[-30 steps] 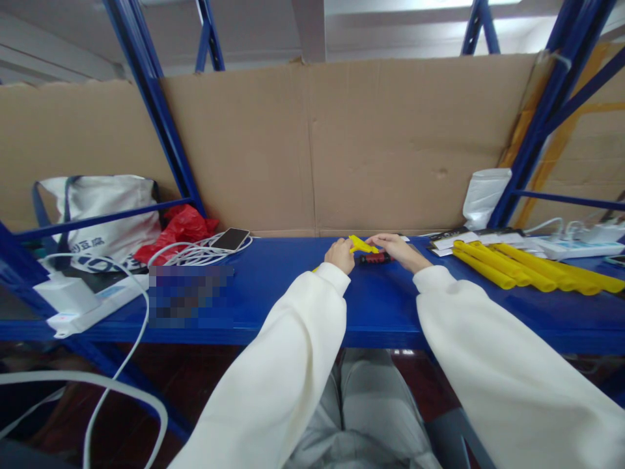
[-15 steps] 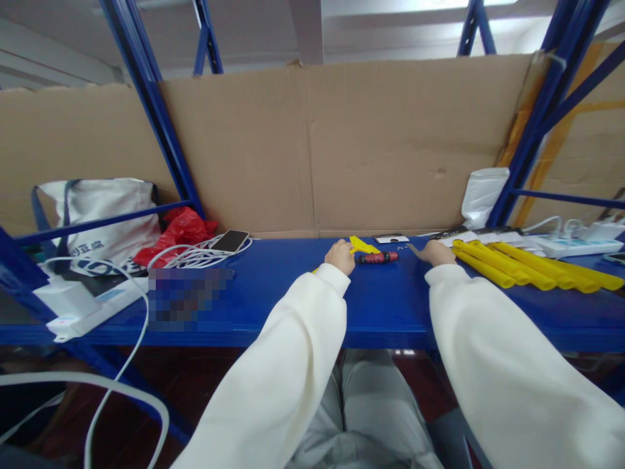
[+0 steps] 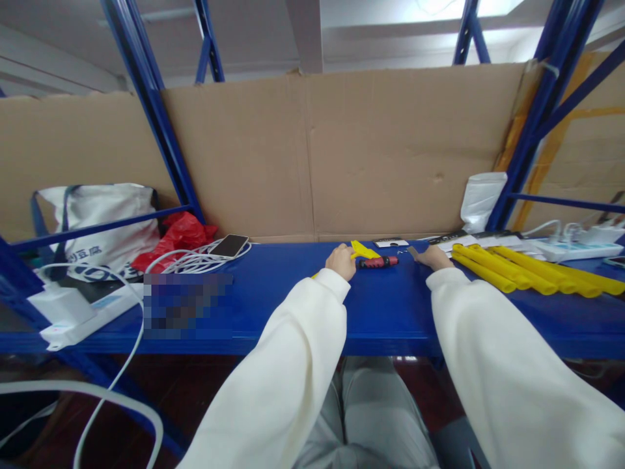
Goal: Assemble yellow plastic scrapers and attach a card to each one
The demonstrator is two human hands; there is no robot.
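Observation:
My left hand [image 3: 340, 261] is closed around a yellow tube whose flattened, flared end [image 3: 364, 250] sticks out to the right of my fingers. A bit of the same yellow shows by my left cuff. Just right of that hand, a red and black tool handle [image 3: 379, 262] lies on the blue tabletop [image 3: 390, 306]. My right hand [image 3: 434, 258] pinches a small, thin grey flat piece [image 3: 413, 252], whose kind I cannot make out. Tiny shiny bits [image 3: 401, 252] lie between the handle and my right hand.
Several yellow tubes [image 3: 532, 270] lie in a row at right, before a white power strip [image 3: 576, 247]. A small white and black card [image 3: 390, 242] lies at the back. Left are a phone [image 3: 229, 246], coiled white cable, a red bag [image 3: 178, 240] and a cloth bag [image 3: 107, 218]. Cardboard [image 3: 381, 150] stands behind.
The view has tilted up slightly, so the table sits a little lower in the picture. Both hands stay in nearly the same places with the same holds.

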